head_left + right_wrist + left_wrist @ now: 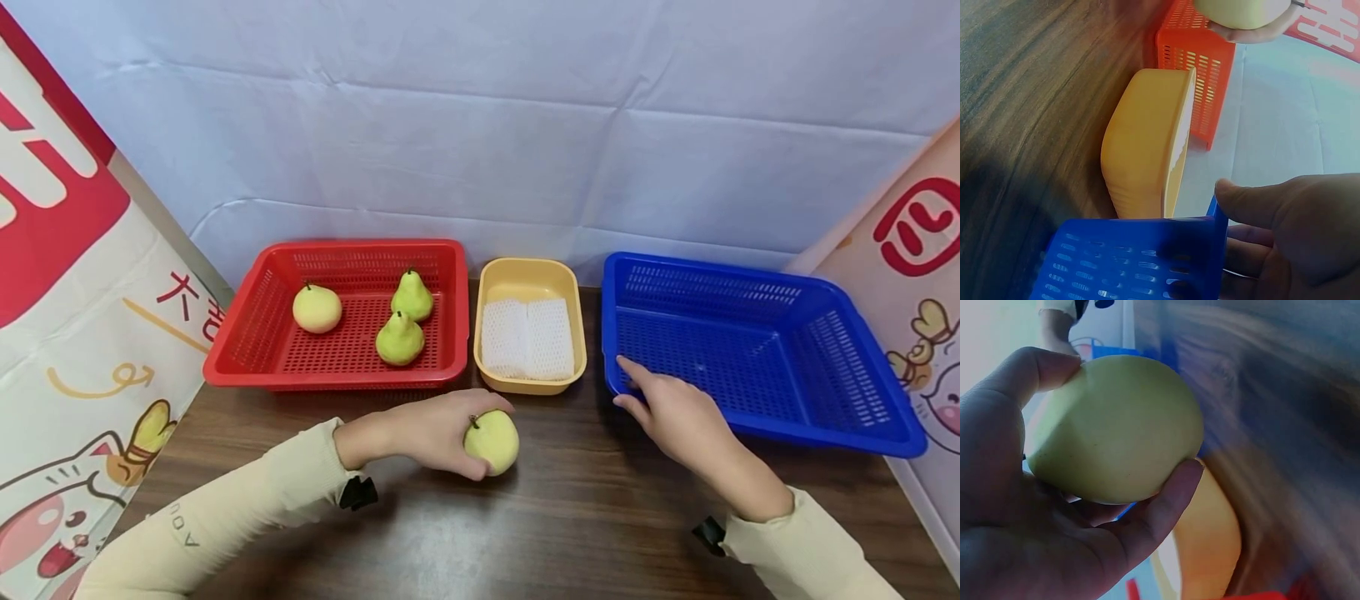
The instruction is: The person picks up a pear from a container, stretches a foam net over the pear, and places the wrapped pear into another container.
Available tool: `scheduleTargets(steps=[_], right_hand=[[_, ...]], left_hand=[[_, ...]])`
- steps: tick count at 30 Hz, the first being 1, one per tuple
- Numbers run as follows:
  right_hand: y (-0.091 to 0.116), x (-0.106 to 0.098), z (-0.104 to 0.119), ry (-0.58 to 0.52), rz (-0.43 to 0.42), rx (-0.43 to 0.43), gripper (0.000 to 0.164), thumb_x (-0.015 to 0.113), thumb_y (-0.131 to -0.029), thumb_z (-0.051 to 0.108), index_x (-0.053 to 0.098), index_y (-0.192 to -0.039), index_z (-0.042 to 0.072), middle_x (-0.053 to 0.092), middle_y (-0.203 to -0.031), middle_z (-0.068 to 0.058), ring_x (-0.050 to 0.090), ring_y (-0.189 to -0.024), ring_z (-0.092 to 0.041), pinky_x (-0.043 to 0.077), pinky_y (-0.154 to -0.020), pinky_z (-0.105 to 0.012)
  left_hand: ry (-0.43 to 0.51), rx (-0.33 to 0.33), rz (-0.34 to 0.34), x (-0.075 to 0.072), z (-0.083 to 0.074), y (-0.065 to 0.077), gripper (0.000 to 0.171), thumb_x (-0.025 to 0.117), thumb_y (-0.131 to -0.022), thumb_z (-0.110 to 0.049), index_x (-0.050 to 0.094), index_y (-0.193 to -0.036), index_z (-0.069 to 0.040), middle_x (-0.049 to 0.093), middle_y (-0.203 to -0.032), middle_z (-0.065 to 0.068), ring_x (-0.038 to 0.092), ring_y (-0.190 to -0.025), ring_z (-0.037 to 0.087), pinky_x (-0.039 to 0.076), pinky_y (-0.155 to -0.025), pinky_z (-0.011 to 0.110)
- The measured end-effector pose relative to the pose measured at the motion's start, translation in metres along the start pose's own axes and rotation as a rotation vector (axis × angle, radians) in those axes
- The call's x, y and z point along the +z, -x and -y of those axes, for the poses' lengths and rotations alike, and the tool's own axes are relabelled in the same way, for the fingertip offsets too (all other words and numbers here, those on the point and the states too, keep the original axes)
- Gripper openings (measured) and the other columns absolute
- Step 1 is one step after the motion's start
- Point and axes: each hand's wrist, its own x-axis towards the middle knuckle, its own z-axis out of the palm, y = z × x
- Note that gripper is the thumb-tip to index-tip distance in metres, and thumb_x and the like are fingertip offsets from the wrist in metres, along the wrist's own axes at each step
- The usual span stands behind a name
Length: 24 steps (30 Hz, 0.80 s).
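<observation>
My left hand point(435, 429) grips a round pale-yellow pear point(495, 446) with a short dark stem, above the table in front of the yellow tub. In the left wrist view the thumb and fingers curl round the pear point(1116, 428) from opposite sides. At the left front corner of the blue basket point(720, 358), my right hand point(686, 421) holds the rim. The right wrist view has the thumb by the rim's corner and the fingers point(1244, 256) along its inner side, partly hidden. No fruit shows in the blue basket.
A red basket point(330, 379) at the left holds another round yellow pear point(317, 309) and two green pears point(400, 339). Between the baskets stands a yellow tub point(528, 386) with white foam net sleeves point(525, 337). A white cloth backdrop point(480, 150) hangs behind; printed panels flank the table.
</observation>
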Motion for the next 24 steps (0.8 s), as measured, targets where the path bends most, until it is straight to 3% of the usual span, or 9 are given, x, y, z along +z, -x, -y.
scheduleTargets(steps=[24], right_hand=[[0.0, 0.0, 0.0, -0.001, 0.008, 0.004, 0.056, 0.069, -0.098, 0.021, 0.051, -0.145, -0.003, 0.07, -0.116, -0.026, 0.07, -0.097, -0.042, 0.055, -0.073, -0.058]], left_hand=[[-0.029, 0.037, -0.017, 0.038, 0.02, -0.036, 0.064, 0.08, -0.077, -0.022, 0.058, -0.134, -0.002, 0.063, -0.117, 0.005, 0.054, -0.103, 0.012, 0.045, -0.086, 0.022]])
